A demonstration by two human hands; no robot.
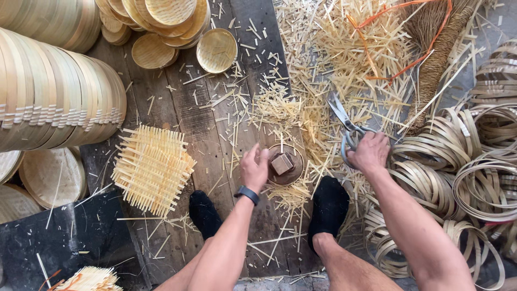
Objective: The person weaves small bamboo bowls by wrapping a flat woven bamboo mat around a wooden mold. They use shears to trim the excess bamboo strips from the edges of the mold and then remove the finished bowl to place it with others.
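**Scissors gripped, wooden form touched**

Right hand (370, 152) fingers closed through the handles of grey scissors (346, 125), right of centre. Left hand (254, 168), fingers loosely open, touched a round wooden form (285, 164) at centre. A square woven bamboo mat (152, 168) lay left.

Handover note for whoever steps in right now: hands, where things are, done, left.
Left hand: open, fingers on the round wooden form with a square block.
Right hand: holds the scissors, blades open.
Stack of woven bamboo squares lies left of the feet.
Done: trimmings litter the floor; finished round trays are stacked at left.
Left: the woven squares are untrimmed; bamboo hoops wait at right.
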